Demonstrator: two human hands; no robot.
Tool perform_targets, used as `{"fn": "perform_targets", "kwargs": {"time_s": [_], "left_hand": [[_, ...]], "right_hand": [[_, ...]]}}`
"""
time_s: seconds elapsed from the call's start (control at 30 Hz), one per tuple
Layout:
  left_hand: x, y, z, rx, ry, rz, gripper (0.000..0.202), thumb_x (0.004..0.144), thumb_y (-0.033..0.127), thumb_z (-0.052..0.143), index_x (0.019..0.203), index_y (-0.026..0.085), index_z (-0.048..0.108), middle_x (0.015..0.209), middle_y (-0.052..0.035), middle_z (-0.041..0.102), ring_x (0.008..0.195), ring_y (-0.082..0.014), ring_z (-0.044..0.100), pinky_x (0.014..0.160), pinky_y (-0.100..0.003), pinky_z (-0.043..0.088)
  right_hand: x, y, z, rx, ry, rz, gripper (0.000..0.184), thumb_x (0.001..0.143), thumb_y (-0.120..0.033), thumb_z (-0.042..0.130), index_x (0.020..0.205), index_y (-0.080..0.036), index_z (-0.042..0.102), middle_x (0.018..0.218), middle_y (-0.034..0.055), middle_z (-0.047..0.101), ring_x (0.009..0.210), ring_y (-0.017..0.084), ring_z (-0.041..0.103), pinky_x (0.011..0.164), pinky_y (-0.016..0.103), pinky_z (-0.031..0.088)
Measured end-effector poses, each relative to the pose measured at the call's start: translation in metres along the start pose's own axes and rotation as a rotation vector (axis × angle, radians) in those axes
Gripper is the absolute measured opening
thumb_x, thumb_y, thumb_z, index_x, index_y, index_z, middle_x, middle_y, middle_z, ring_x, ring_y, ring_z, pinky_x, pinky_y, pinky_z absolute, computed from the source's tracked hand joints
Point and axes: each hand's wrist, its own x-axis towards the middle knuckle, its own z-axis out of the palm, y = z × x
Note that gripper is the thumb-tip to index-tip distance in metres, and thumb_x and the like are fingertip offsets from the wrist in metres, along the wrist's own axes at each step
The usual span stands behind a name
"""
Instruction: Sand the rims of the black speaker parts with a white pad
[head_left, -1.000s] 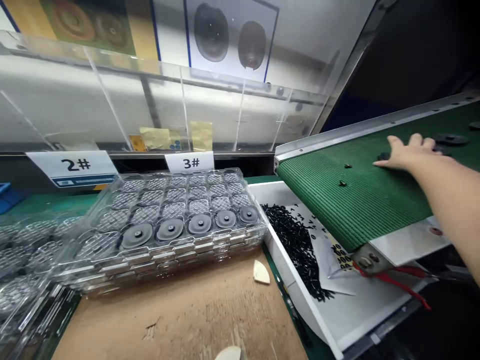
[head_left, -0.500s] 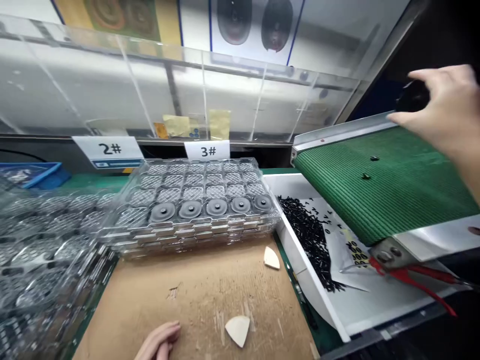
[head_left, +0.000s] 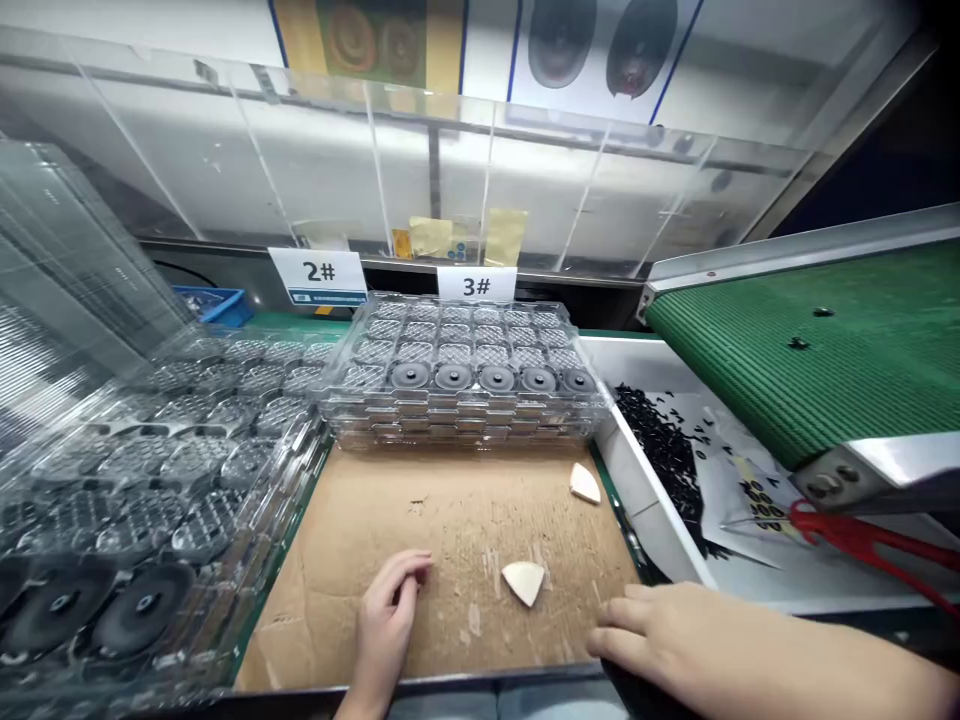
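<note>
My left hand (head_left: 390,610) rests on the cardboard sheet (head_left: 360,510), its fingers loosely curled together with nothing visible in them. A cream-coloured wedge-shaped piece (head_left: 523,580) lies on the cardboard to its right. At the lower right, my right hand (head_left: 667,630) is palm down near the board's corner. Its fingers are closed over a black rounded part (head_left: 628,690), mostly hidden beneath the hand and cut off by the frame edge. A second cream wedge (head_left: 585,484) lies further back on the cardboard.
Stacked clear trays (head_left: 465,420) stand behind the cardboard, the top one holding several dark discs. More clear trays (head_left: 165,460) fill the left. To the right are a white bin (head_left: 660,490) of small black pieces, red-handled pliers (head_left: 862,535) and a green conveyor belt (head_left: 840,390).
My right hand has come from above the conveyor down to the cardboard's right corner, with the black part. The view has turned right and down, showing more of my left hand.
</note>
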Motion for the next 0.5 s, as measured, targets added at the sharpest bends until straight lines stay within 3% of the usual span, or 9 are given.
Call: {"fn": "perform_targets", "kwargs": {"time_s": [0.1, 0.17, 0.23, 0.27, 0.33, 0.4, 0.5], "left_hand": [[-0.003, 0.003, 0.0, -0.052, -0.057, -0.036, 0.024, 0.081, 0.024, 0.048, 0.077, 0.018, 0.071, 0.087, -0.0084, 0.071, 0.058, -0.0159, 0.063, 0.056, -0.028, 0.056], [-0.009, 0.008, -0.002, -0.087, -0.104, -0.065, 0.024, 0.083, 0.023, 0.047, 0.083, 0.017, 0.07, 0.081, -0.0076, 0.072, 0.041, -0.0111, 0.055, 0.041, -0.023, 0.05], [-0.019, 0.018, -0.006, -0.123, -0.14, -0.081, 0.023, 0.084, 0.025, 0.048, 0.088, 0.016, 0.07, 0.083, -0.0085, 0.072, 0.04, -0.0107, 0.054, 0.037, -0.022, 0.048], [-0.026, 0.024, -0.008, -0.138, -0.163, -0.079, 0.022, 0.084, 0.026, 0.051, 0.09, 0.017, 0.07, 0.09, -0.0097, 0.072, 0.048, -0.0125, 0.06, 0.043, -0.022, 0.052], [-0.04, 0.037, -0.014, -0.15, -0.241, -0.023, 0.019, 0.082, 0.029, 0.058, 0.096, 0.021, 0.069, 0.111, -0.0109, 0.068, 0.082, -0.0198, 0.069, 0.07, -0.028, 0.059], [-0.053, 0.05, -0.02, -0.142, -0.352, 0.094, 0.032, 0.079, 0.033, 0.066, 0.11, 0.027, 0.064, 0.126, -0.0093, 0.06, 0.112, -0.0244, 0.06, 0.093, -0.034, 0.051], [-0.064, 0.062, -0.024, -0.112, -0.484, 0.292, 0.056, 0.075, 0.038, 0.069, 0.127, 0.033, 0.049, 0.132, -0.0083, 0.056, 0.121, -0.0246, 0.053, 0.1, -0.036, 0.046]], "right_hand": [[0.002, -0.007, 0.021, 0.056, -0.143, 0.006, 0.053, 0.063, -0.016, 0.07, 0.116, -0.016, 0.063, 0.105, 0.0117, 0.067, 0.091, 0.026, 0.065, 0.079, 0.031, 0.053], [0.004, -0.013, 0.033, 0.153, -0.169, 0.042, 0.055, 0.064, -0.015, 0.069, 0.119, -0.017, 0.062, 0.11, 0.0124, 0.065, 0.095, 0.027, 0.064, 0.084, 0.032, 0.052], [0.006, -0.021, 0.047, 0.303, -0.158, 0.086, 0.054, 0.069, -0.015, 0.068, 0.122, -0.017, 0.061, 0.115, 0.0122, 0.064, 0.103, 0.027, 0.061, 0.09, 0.031, 0.049], [0.007, -0.024, 0.057, 0.393, -0.13, 0.122, 0.053, 0.07, -0.017, 0.068, 0.123, -0.018, 0.06, 0.118, 0.0119, 0.062, 0.108, 0.026, 0.059, 0.094, 0.031, 0.047], [0.013, -0.03, 0.082, 0.602, -0.022, 0.231, 0.056, 0.072, -0.026, 0.072, 0.126, -0.02, 0.058, 0.126, 0.0115, 0.058, 0.117, 0.027, 0.053, 0.101, 0.033, 0.042], [0.023, -0.036, 0.113, 0.866, 0.143, 0.358, 0.064, 0.072, -0.044, 0.073, 0.128, -0.021, 0.055, 0.131, 0.0123, 0.053, 0.121, 0.028, 0.049, 0.103, 0.037, 0.039], [0.042, -0.048, 0.153, 1.322, 0.358, 0.468, 0.072, 0.07, -0.065, 0.067, 0.127, -0.021, 0.055, 0.128, 0.0144, 0.054, 0.121, 0.029, 0.049, 0.103, 0.041, 0.038]]}}
